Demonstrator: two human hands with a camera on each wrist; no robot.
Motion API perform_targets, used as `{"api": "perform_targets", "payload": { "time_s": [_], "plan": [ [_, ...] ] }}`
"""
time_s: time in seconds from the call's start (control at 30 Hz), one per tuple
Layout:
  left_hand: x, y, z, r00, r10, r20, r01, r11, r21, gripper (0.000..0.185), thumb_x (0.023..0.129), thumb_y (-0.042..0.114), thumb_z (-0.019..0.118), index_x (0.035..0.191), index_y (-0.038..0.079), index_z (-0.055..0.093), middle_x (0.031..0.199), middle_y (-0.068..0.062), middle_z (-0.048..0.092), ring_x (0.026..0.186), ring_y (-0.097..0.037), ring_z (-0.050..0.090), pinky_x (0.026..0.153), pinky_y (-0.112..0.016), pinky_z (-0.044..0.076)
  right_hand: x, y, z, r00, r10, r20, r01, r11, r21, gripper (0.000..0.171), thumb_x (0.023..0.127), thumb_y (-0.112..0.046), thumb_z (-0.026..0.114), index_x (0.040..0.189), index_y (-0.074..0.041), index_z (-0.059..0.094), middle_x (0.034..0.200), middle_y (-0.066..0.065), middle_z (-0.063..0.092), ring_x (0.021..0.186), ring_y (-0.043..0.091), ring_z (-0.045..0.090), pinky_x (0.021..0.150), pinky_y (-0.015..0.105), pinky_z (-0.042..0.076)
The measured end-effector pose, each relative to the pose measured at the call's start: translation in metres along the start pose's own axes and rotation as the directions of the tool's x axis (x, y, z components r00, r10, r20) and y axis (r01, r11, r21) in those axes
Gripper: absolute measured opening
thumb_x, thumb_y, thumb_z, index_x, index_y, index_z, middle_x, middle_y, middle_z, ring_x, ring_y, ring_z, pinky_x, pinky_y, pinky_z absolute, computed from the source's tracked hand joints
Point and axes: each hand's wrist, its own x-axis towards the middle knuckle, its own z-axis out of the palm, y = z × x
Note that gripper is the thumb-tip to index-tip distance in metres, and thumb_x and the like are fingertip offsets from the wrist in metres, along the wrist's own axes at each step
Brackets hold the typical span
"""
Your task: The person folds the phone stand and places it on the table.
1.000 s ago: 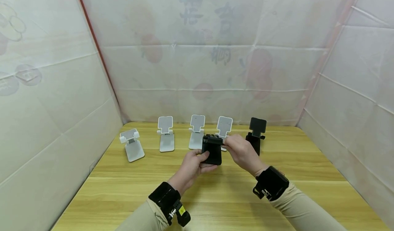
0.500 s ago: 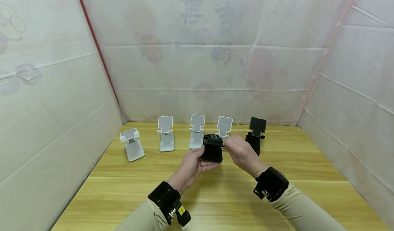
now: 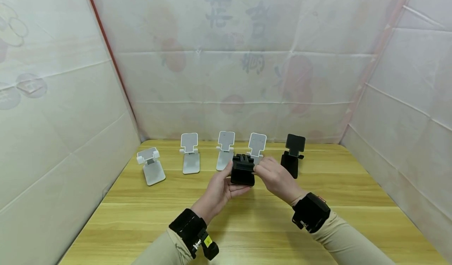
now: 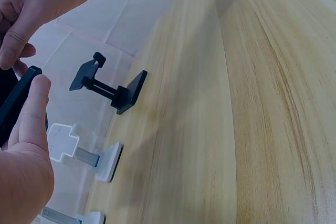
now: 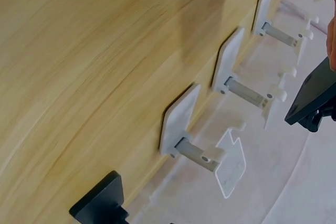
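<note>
Curled round the lower body of a folded black phone stand: the left hand, thumb pressed flat along the near edge, as the left wrist view shows. Pinching the stand's top bracket from three o'clock: the right hand, fingers bent tight over the small black clip. Held clear of the wooden table, above its middle, between both hands.

Directly behind, at twelve o'clock: a row of unfolded stands along the far edge. Nearest at one o'clock, just beyond the right hand's knuckles, a white stand, partly hidden by the held one. At two o'clock, a black stand, upright on its base, plate raised. At eleven o'clock, a second white stand; further toward ten o'clock, a third white stand; furthest out at ten, a fourth white stand, turned askew and with its plate lower than the others.

Round each wrist, a black strap over beige sleeves. Enclosing the table on three sides, pale printed sheeting.
</note>
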Motion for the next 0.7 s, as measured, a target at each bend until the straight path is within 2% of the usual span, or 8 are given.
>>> {"api": "perform_targets", "payload": {
  "time_s": [0.17,0.33,0.7],
  "plan": [
    [-0.0018,0.0006,-0.0015,1.000,-0.005,0.008,0.005,1.000,-0.010,0.064,0.107,0.049,0.047,0.151,0.003,0.043,0.128,-0.031,0.064,0.110,-0.036,0.070,0.094,-0.044,0.060,-0.0024,-0.0004,0.0013,1.000,-0.014,0.019,0.014,1.000,-0.007,0.014,0.099,-0.006,0.063,0.087,-0.007,0.057,0.077,-0.001,0.053,0.080,0.017,0.060,0.084,0.033,0.056],
    [-0.0024,0.0003,-0.0025,1.000,-0.011,0.008,0.011,0.999,-0.030,0.059,0.108,0.042,0.047,0.151,0.003,0.042,0.126,-0.031,0.066,0.109,-0.036,0.071,0.095,-0.046,0.059,-0.0047,-0.0006,0.0022,0.999,-0.040,0.023,0.040,0.999,-0.005,0.016,0.088,-0.004,0.074,0.088,-0.007,0.058,0.078,-0.001,0.057,0.079,0.015,0.060,0.083,0.032,0.057],
    [-0.0020,-0.0001,-0.0018,1.000,-0.009,-0.011,0.008,0.999,-0.044,0.052,0.109,0.031,0.042,0.150,-0.001,0.039,0.121,-0.031,0.067,0.107,-0.036,0.072,0.094,-0.045,0.059,-0.0053,-0.0006,0.0016,0.998,-0.058,0.020,0.058,0.998,0.009,0.018,0.087,-0.002,0.077,0.087,-0.006,0.060,0.077,-0.001,0.062,0.072,0.011,0.060,0.085,0.029,0.059]
  ]
}}
